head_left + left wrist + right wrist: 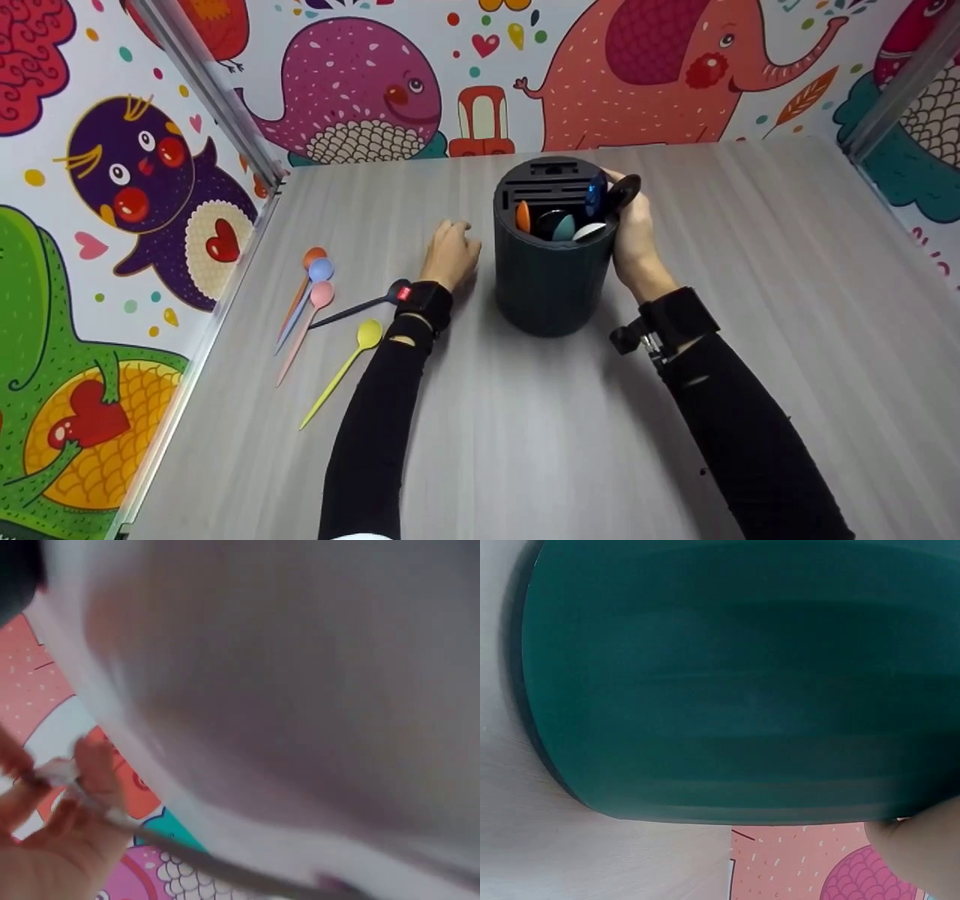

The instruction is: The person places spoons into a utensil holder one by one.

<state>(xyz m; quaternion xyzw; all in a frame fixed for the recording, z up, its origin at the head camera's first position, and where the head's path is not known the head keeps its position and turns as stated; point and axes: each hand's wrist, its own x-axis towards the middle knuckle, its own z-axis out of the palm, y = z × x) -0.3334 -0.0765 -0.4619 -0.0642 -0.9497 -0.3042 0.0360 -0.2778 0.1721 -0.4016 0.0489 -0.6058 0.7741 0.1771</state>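
Utensil holder (551, 289) stood upright on the counter (757, 240), just right of your left hand (450, 256), whose grip, if any, was unclear; your right hand (636, 241), nearer, clasped its right side

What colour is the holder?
The holder is dark green, seen best in the right wrist view.

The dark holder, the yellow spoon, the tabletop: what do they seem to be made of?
Holder: probably moulded plastic, satin finish; its wall is smooth, with soft highlights and neat slots on top.
Yellow spoon: likely plastic, from its even colour throughout.
Tabletop: perhaps wood-look laminate, given the fine grey streaks; real wood can't be ruled out.
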